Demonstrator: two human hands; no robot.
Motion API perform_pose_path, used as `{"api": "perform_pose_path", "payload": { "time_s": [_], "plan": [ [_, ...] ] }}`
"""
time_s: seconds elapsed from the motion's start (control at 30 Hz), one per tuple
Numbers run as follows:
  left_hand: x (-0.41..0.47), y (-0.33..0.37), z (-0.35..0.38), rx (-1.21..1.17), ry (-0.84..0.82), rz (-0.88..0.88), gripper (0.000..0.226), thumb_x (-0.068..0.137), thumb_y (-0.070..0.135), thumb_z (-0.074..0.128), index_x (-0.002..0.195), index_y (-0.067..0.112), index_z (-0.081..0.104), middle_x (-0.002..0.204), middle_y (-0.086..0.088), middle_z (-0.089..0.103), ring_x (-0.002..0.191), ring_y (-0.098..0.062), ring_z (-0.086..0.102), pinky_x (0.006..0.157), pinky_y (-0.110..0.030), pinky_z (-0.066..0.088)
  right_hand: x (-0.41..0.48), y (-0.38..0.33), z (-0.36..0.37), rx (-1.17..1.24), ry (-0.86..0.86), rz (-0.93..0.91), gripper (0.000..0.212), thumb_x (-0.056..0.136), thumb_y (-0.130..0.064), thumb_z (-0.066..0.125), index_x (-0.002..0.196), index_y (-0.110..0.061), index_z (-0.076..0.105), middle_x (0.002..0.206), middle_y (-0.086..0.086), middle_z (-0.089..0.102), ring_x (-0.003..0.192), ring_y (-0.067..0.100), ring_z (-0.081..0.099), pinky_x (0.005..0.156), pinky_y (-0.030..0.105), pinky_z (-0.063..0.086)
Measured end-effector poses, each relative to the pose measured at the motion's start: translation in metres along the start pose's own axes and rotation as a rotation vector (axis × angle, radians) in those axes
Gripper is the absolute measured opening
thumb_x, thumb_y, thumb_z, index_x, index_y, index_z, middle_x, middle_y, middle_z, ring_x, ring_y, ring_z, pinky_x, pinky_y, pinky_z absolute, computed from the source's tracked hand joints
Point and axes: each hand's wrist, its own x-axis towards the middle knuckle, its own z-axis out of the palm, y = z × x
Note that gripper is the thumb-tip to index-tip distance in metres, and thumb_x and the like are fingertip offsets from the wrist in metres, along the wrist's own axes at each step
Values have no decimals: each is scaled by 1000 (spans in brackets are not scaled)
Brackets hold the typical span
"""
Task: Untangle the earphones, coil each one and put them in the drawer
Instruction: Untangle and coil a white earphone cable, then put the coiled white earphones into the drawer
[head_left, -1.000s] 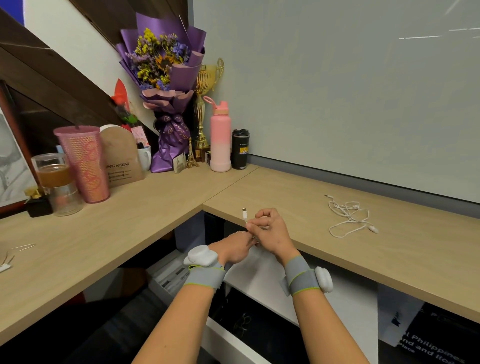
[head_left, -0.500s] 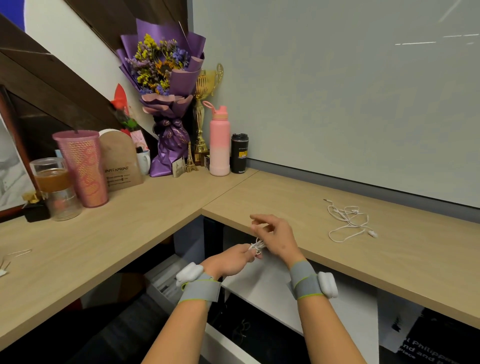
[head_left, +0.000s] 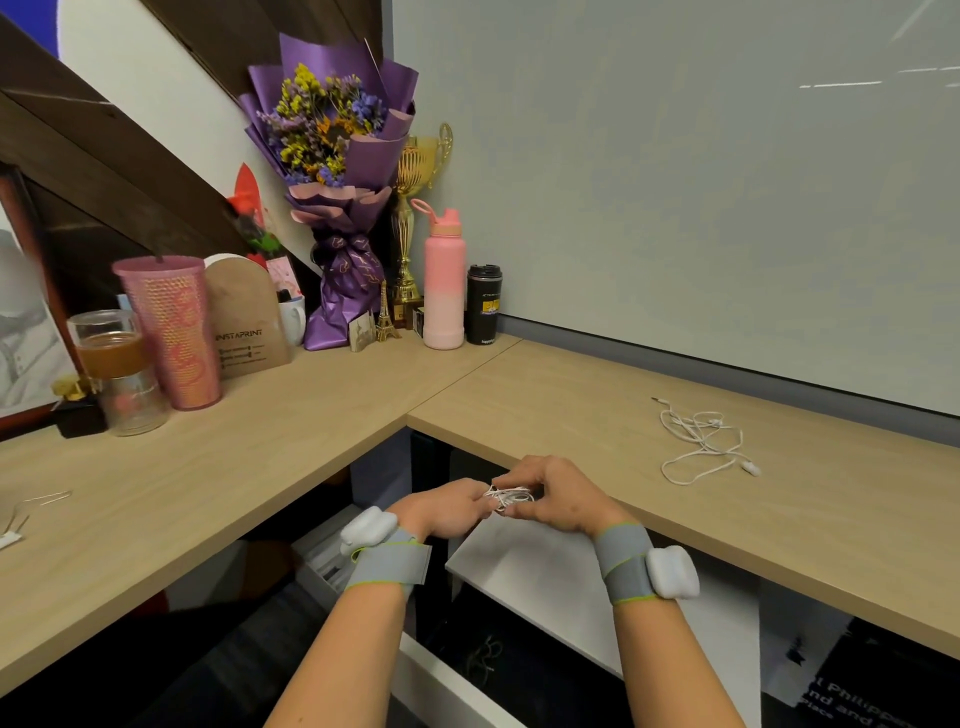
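Observation:
A small coil of white earphone cable (head_left: 506, 496) sits between both hands, just in front of the desk edge. My left hand (head_left: 441, 512) pinches its left side with curled fingers. My right hand (head_left: 558, 499) pinches the right side between thumb and fingers. A second white earphone (head_left: 701, 441) lies loose and tangled on the wooden desk (head_left: 571, 405) to the right. Below the hands an open drawer (head_left: 457, 691) shows a dark inside with a thin cable lying in it.
The desk corner holds a purple bouquet (head_left: 337, 197), a gold trophy (head_left: 415, 218), a pink bottle (head_left: 442, 280) and a black tumbler (head_left: 483, 304). A pink cup (head_left: 171, 332), a glass jar (head_left: 117, 371) and a brown card (head_left: 247, 317) stand at left. A white panel (head_left: 540, 577) is under the desk.
The plug end that stuck up from my hands is now wound into the coil. Both hands have dropped a little below the desk edge, with the coil tighter between them.

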Motion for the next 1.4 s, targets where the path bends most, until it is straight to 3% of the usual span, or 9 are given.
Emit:
{"api": "perform_pose_path", "payload": {
  "time_s": [0.13,0.27,0.37,0.6,0.77,0.9,0.97,1.27,1.4],
  "plan": [
    [0,2,1,109,1,-21,32,101,27,38,70,24,43,69,5,42,62,-8,36,59,-23,31,-1,-4,4,-109,-24,0,23,80,-15,69,101,-21,74,82,-10,55,86,14,55,78,29,47],
    [2,1,4,157,-10,-45,31,102,29,38,71,22,42,70,5,42,62,-9,36,59,-24,31,-2,1,13,-57,66,78,26,74,-13,74,100,-12,71,112,0,61,104,16,58,86,22,45],
    [4,2,4,199,-8,-52,31,102,28,37,72,22,41,71,5,42,63,-8,37,59,-24,30,-3,3,20,20,90,83,44,74,-8,74,116,-13,64,112,7,67,103,19,63,90,26,49],
    [6,-2,-4,68,-14,-35,27,101,29,40,79,15,49,73,1,46,68,-16,41,67,-29,34,2,8,22,-70,114,30,18,72,-16,76,88,-23,74,80,-3,68,66,1,54,59,11,40],
    [4,-10,-4,33,77,-48,29,95,36,53,88,12,67,71,3,61,63,-6,51,62,-19,39,-2,15,28,-12,121,67,11,80,-18,67,70,-20,71,67,6,61,55,6,43,51,13,33],
    [3,-18,19,-6,252,-1,36,86,21,68,121,15,65,76,1,67,71,-4,65,58,1,39,-13,28,45,-26,102,225,16,83,-23,65,67,-22,70,59,-3,53,59,12,43,57,19,34],
    [3,-22,38,3,249,25,37,83,15,71,120,13,66,76,0,70,72,-5,68,62,5,38,-24,37,58,-26,79,292,21,84,-21,64,63,-19,66,61,3,54,61,16,45,60,23,33],
    [-8,-41,118,-55,133,-59,17,87,13,62,96,15,77,58,5,61,40,9,49,54,-4,38,-77,63,117,572,69,600,23,96,-7,46,103,6,63,79,10,54,64,9,51,63,24,52],
    [-5,-45,128,-137,139,-159,16,87,11,64,97,13,77,60,4,66,44,6,56,59,-5,48,-86,65,129,669,158,597,21,97,-14,47,90,-9,66,81,8,55,65,11,54,63,26,53]
  ]
}}
